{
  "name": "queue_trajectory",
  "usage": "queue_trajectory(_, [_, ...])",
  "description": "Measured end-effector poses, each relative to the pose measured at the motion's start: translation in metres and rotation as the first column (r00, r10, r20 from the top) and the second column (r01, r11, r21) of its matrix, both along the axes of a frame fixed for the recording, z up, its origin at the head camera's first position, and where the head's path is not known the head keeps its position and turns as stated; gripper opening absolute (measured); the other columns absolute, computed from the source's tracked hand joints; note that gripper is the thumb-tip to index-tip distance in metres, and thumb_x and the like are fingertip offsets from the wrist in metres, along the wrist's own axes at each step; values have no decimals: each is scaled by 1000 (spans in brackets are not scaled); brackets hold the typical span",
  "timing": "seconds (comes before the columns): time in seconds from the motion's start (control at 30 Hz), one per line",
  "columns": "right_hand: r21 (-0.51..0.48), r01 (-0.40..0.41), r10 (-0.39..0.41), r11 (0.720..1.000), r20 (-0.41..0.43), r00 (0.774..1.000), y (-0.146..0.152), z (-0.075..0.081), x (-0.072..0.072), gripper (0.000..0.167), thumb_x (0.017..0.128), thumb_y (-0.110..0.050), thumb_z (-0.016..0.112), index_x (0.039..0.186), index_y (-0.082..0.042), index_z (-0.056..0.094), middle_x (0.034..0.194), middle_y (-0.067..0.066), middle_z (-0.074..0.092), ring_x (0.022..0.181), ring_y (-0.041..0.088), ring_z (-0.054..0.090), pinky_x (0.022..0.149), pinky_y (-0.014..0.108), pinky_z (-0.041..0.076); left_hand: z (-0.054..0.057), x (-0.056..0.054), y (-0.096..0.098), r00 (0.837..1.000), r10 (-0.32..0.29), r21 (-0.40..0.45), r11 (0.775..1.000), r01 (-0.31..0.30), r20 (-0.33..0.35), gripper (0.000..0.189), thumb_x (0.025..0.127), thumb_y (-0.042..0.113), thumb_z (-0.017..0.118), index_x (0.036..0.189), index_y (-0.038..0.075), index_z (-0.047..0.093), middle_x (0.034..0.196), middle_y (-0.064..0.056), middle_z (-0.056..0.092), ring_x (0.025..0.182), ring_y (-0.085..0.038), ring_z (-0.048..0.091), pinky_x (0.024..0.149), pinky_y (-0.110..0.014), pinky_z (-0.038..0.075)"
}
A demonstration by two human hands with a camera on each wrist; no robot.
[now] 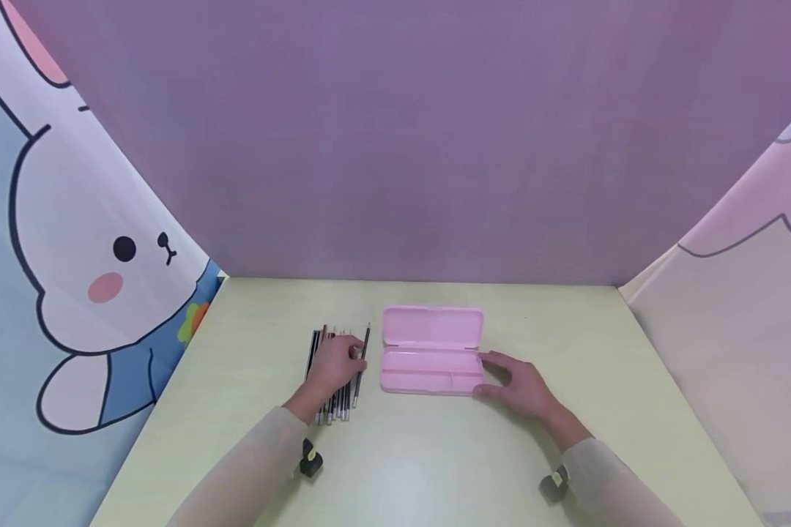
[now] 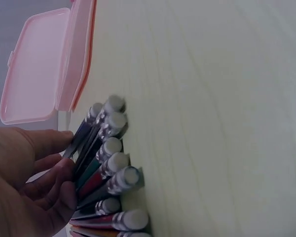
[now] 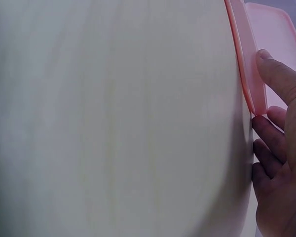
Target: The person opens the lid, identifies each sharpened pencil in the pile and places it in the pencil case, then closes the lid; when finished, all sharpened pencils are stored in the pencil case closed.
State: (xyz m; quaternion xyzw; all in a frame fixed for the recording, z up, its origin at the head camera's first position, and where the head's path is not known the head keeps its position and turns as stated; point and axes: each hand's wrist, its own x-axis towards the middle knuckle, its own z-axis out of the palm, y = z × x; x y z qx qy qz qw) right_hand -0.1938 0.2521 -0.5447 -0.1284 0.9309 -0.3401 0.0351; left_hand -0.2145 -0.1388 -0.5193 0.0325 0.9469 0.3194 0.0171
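Note:
A pink pencil case (image 1: 411, 381) lies on the table with its lid (image 1: 433, 326) raised at the back; its tray has dividers and no pencils in it. To its left, a row of dark pencils (image 1: 338, 411) lies side by side, their white eraser ends (image 2: 124, 179) toward the person. My left hand (image 1: 332, 364) is over this row and pinches the rightmost dark pencil (image 1: 367, 338) between thumb and fingers. At the case's right end, my right hand (image 1: 524, 388) holds it, thumb on the front wall (image 3: 257, 91) and fingers round the corner.
The pale wood-grain table (image 1: 422, 461) runs back to a purple panel (image 1: 409, 146). Printed cloths hang at both sides, the left one with a rabbit (image 1: 92, 219). A small black wrist device (image 1: 310, 461) sits by the left sleeve, another (image 1: 554, 484) by the right.

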Motion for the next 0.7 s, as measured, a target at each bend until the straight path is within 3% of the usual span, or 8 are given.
queue_trajectory(0.13, [6,-1,1,1000,2,1000,-1,-1,3,72,79,-50,85,142,-24,62,150,14,56,141,42,48,117,64,35,-1,1,2,1000,12,-27,1000,-12,17,39,83,10,77,122,4,72,80,2,69,62,-10,59,56,-27,51])
queue_trajectory(0.4, [-5,2,-2,1000,1,1000,-4,1,9,70,80,-50,85,142,-25,63,150,14,56,141,41,48,118,62,35,-1,3,2,1000,23,-61,998,-21,21,36,84,8,73,120,5,72,70,2,64,53,-12,54,47,-24,43])
queue_trajectory(0.53, [-11,-1,1,1000,-7,1000,-5,0,11,70,80,-50,84,142,-24,62,150,14,56,141,41,48,117,63,35,1,4,0,999,42,-28,999,-42,2,36,83,6,71,118,2,73,78,-2,70,58,-12,58,49,-25,46])
queue_trajectory(0.7, [-8,8,-8,1000,-5,1000,-5,-2,14,70,80,-51,84,142,-25,62,151,14,56,142,41,48,117,63,35,3,4,-6,997,82,88,993,-82,6,36,83,8,74,118,2,74,93,-7,76,74,-14,67,67,-32,58])
